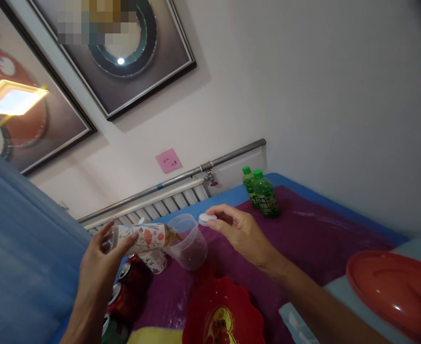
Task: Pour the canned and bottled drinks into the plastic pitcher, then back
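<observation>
My left hand (97, 267) is wrapped around a clear bottle with a floral label (147, 238), tilted almost level. Brown liquid shows at its mouth, which points into a clear plastic tub (191, 251). Between the thumb and fingers of my right hand (242, 234) is a round white cap (206, 219), just right of the tub's rim. Another patterned container (156, 262) lies or stands beneath the bottle, partly hidden. A red scalloped tray (242, 306) with a gold design sits in front of the tub.
Two green-capped bottles (266, 193) stand at the back of the purple-covered table (303, 229). Red cans (134, 277) and a green can (113, 329) line the left side. A red oval plastic item (396, 291) is at right. Behind are a radiator (160, 205) and pipe.
</observation>
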Demonstrator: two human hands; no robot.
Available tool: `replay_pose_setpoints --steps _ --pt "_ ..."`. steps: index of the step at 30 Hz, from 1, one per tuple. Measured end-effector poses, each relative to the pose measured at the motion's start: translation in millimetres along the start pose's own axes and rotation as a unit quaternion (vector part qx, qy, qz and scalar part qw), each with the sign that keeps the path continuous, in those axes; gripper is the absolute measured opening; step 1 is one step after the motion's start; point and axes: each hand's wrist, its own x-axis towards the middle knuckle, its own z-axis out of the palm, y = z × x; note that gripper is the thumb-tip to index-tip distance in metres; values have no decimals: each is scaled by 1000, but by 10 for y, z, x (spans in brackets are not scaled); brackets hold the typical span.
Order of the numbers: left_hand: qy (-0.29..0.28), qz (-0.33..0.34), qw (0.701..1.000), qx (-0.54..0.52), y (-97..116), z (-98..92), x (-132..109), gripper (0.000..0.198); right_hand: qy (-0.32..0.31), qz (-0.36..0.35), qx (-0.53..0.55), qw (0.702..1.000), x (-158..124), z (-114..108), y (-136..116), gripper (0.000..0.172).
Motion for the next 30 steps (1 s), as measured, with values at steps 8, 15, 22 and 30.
replay_pose_setpoints --steps 8,15,22,30 --pt "19 64 990 123 190 113 -39 85 0 -4 -32 999 5 -4 29 24" --pt "14 89 986 137 198 146 -50 83 -5 -6 -46 999 2 -4 33 23" --pt "-3 50 992 112 43 45 -64 86 -12 -16 -53 998 -3 3 35 23" --pt "-64 -27 996 59 -244 -195 -201 88 -10 -12 -62 998 -9 7 67 22"
